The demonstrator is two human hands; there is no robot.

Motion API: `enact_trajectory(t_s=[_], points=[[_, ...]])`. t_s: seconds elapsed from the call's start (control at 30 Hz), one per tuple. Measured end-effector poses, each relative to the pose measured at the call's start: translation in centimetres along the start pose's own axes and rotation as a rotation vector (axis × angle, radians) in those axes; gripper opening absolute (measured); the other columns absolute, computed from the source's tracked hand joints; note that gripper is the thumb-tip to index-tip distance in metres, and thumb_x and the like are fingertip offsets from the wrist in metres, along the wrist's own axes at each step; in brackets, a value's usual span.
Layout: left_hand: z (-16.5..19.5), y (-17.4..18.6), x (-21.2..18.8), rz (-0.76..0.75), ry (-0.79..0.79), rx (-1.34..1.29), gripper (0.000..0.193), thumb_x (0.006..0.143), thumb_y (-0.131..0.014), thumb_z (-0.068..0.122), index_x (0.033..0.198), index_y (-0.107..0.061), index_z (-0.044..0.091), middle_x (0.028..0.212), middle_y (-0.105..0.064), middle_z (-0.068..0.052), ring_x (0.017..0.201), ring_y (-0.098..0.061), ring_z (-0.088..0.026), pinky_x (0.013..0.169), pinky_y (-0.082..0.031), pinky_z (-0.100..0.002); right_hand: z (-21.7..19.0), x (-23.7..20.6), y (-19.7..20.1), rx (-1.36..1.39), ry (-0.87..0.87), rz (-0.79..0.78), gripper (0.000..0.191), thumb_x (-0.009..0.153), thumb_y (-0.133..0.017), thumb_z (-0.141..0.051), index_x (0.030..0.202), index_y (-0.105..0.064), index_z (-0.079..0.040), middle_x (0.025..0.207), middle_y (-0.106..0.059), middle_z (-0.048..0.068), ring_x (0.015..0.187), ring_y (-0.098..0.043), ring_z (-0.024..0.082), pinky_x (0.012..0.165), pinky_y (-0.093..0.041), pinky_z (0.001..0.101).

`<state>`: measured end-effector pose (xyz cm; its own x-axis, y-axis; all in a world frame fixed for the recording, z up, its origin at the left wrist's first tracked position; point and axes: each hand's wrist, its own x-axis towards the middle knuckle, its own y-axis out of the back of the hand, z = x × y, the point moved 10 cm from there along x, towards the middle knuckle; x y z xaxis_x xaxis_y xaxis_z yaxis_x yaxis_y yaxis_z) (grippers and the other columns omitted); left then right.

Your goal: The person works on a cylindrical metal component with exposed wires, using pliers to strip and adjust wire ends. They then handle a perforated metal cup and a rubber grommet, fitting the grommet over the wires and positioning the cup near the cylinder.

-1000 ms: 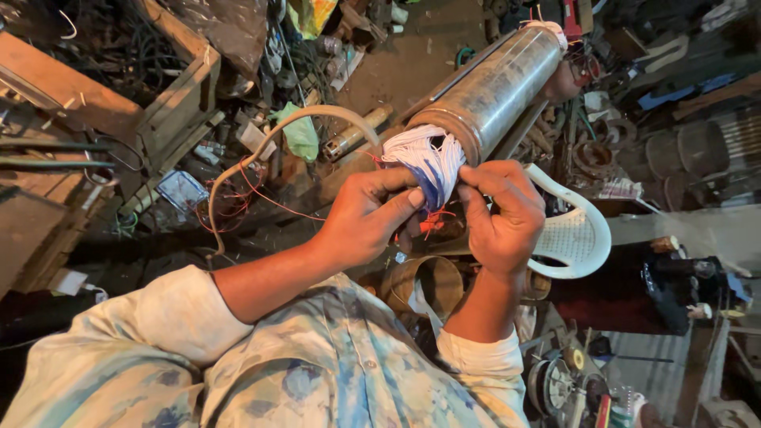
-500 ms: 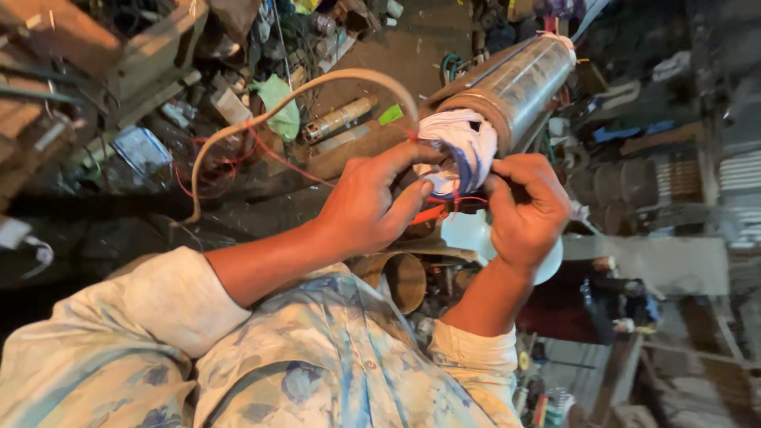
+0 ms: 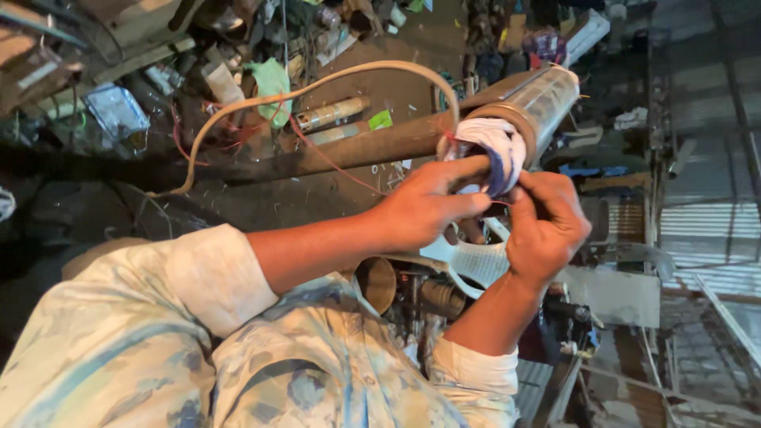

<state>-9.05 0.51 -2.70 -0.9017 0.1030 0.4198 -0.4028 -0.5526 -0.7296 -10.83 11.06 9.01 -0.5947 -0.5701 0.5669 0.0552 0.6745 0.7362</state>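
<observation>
At the near end of the steel cylinder point(image 3: 529, 107), both hands pinch the white-and-blue cloth wrap point(image 3: 495, 147), left hand point(image 3: 432, 208) and right hand point(image 3: 547, 226) closed on it; steady, even tension would likely seat it snugly.

I see a long cylindrical metal pump body point(image 3: 547, 99) lying tilted, its shiny steel upper section pointing up and to the right, with a brass-coloured ring band just below that section. A bundle of white cloth with blue streaks point(image 3: 495, 147) is wrapped over its lower end, bunched and creased. Thin red wires point(image 3: 333, 162) trail from beside the bundle down to the left. A pale beige flexible cable point(image 3: 317, 83) arches from the wrapped end up and over to the left, dropping toward the cluttered floor.
</observation>
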Motion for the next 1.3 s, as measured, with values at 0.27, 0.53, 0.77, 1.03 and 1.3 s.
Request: enact_trajectory(t_s=[0.27, 0.53, 0.77, 1.03, 1.3], points=[[-0.1, -0.7, -0.3, 0.018, -0.050, -0.018, 0.047, 0.104, -0.062, 0.017, 0.146, -0.056, -0.003, 0.105, -0.065, -0.006, 0.085, -0.064, -0.011, 0.069, -0.049, -0.026, 1.8, -1.6, 2.7, 0.122, -0.216, 0.251, 0.015, 0.093, -0.072, 0.009, 0.106, -0.069, 0.002, 0.101, -0.066, 0.006, 0.088, -0.059, 0.013, 0.081, -0.047, 0.0263], [-0.8, -2.3, -0.6, 0.125, 0.263, -0.236, 0.051, 0.096, -0.055, 0.015, 0.145, -0.043, 0.006, 0.120, -0.065, -0.012, 0.082, -0.074, -0.027, 0.067, -0.058, -0.035, -3.2, 0.1, 2.0, -0.119, -0.066, 0.093, 0.018, 0.090, -0.069, 0.010, 0.105, -0.070, 0.000, 0.098, -0.068, 0.011, 0.089, -0.067, 0.021, 0.082, -0.052, 0.0290], [-0.2, -3.5, -0.7, 0.139, 0.336, -0.376, 0.051, 0.100, -0.053, 0.018, 0.148, -0.044, 0.003, 0.121, -0.066, -0.012, 0.082, -0.075, -0.029, 0.069, -0.060, -0.037, -2.8, -1.5, 3.7, -0.014, -0.201, 0.179, 0.024, 0.087, -0.066, 0.010, 0.110, -0.067, 0.003, 0.100, -0.065, 0.011, 0.089, -0.062, 0.021, 0.082, -0.051, 0.0295], [-1.1, -3.6, -1.2, 0.131, 0.319, -0.337, 0.053, 0.098, -0.054, 0.018, 0.149, -0.042, 0.008, 0.115, -0.065, -0.012, 0.082, -0.075, -0.028, 0.067, -0.058, -0.036, -5.8, -0.7, 3.6, -0.238, -0.028, 0.183, 0.020, 0.087, -0.070, 0.011, 0.104, -0.073, 0.001, 0.093, -0.067, 0.011, 0.085, -0.065, 0.020, 0.078, -0.052, 0.0310], [-1.1, -3.4, -0.8, 0.059, 0.231, -0.283, 0.039, 0.102, -0.055, 0.021, 0.135, -0.054, -0.001, 0.098, -0.069, -0.012, 0.077, -0.075, -0.025, 0.068, -0.063, -0.035, -5.7, -0.6, 2.8, -0.117, -0.064, 0.112, 0.026, 0.091, -0.066, 0.012, 0.114, -0.074, 0.001, 0.097, -0.065, 0.012, 0.087, -0.062, 0.020, 0.078, -0.050, 0.0301]])
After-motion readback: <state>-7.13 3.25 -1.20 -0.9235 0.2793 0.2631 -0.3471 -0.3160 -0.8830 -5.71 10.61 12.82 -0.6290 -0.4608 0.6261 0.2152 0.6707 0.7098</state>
